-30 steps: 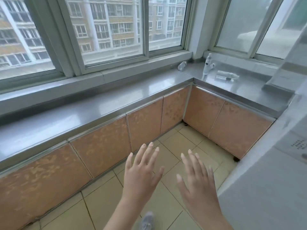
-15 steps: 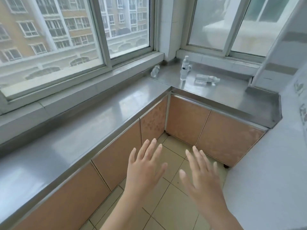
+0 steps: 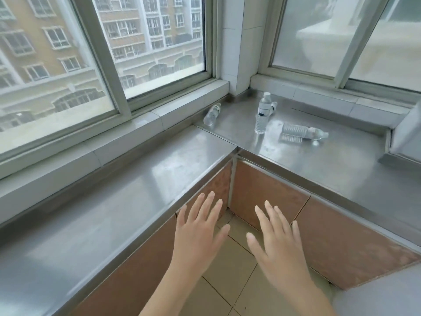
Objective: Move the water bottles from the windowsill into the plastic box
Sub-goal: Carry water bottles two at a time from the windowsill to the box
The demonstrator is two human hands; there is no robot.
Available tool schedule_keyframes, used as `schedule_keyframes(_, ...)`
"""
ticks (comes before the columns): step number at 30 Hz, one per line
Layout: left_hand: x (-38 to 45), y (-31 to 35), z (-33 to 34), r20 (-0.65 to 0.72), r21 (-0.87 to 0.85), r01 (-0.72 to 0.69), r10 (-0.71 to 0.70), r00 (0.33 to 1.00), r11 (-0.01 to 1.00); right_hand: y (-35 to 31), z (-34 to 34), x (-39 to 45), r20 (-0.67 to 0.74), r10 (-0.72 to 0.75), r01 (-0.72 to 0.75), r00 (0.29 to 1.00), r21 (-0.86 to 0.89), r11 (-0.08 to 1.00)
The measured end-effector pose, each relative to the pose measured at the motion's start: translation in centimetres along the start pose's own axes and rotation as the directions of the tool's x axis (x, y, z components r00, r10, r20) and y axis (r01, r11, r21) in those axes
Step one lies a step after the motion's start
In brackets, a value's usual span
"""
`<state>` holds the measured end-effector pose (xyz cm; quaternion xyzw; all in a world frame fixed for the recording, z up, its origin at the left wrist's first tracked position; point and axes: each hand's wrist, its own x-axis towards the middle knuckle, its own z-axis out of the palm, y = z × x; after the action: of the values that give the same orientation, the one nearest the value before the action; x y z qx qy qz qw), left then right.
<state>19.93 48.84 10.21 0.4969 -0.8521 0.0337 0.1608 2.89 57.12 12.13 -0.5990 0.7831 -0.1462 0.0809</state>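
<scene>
Clear plastic water bottles sit in the far corner of the steel windowsill (image 3: pixel 159 169). One bottle (image 3: pixel 261 117) stands upright, with another bottle (image 3: pixel 273 106) partly hidden behind it. A third (image 3: pixel 303 132) lies on its side to the right, and a small one (image 3: pixel 211 114) lies against the window ledge on the left. My left hand (image 3: pixel 198 233) and my right hand (image 3: pixel 275 242) hover open over the floor, palms down, well short of the bottles. No plastic box is in view.
The sill runs in an L shape above orange-brown cabinet doors (image 3: pixel 268 192). Beige floor tiles (image 3: pixel 230 270) lie below my hands. A white appliance (image 3: pixel 405 124) stands on the sill at the right edge, and a pale surface (image 3: pixel 382 297) fills the lower right corner.
The view has moved closer to the corner and the bottles now appear larger and nearer. Both hands stay open and empty, raised slightly toward the sill edge.
</scene>
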Motion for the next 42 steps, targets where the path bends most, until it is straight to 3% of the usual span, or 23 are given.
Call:
schedule_keyframes(9,17.3,-0.1,6.4,0.002,0.020,0.045,-0.046,0.999,0.999,4.6,-0.5,18.1,-0.011,-0.020,0.020,1.000,-0.015,1.000)
schedule_keyframes(17,33.4,-0.5,13.0,0.031,-0.021,0.023,-0.022,0.999,1.000,8.8,-0.4,34.6,0.001,0.060,-0.060,0.998,-0.021,0.998)
schedule_keyframes(23,43.1,-0.2,15.5,-0.010,-0.039,-0.014,0.014,1.000,0.999,12.2,-0.2,44.7,-0.026,0.150,-0.145,0.988,0.128,0.981)
schedule_keyframes(29,49.6,-1.0,19.7,0.077,0.015,0.074,-0.074,0.994,0.997,16.3,3.1,54.6,0.087,0.302,-0.300,0.949,0.536,0.789)
schedule_keyframes(38,57.0,-3.5,23.7,0.127,0.063,0.175,-0.182,0.975,0.983,19.2,7.9,63.6,0.110,0.406,-0.379,0.907,0.632,0.676)
schedule_keyframes(42,60.8,-6.6,25.8,0.208,0.005,0.309,-0.303,0.930,0.951,19.4,8.5,64.6,0.137,0.490,-0.448,0.861,0.659,0.604)
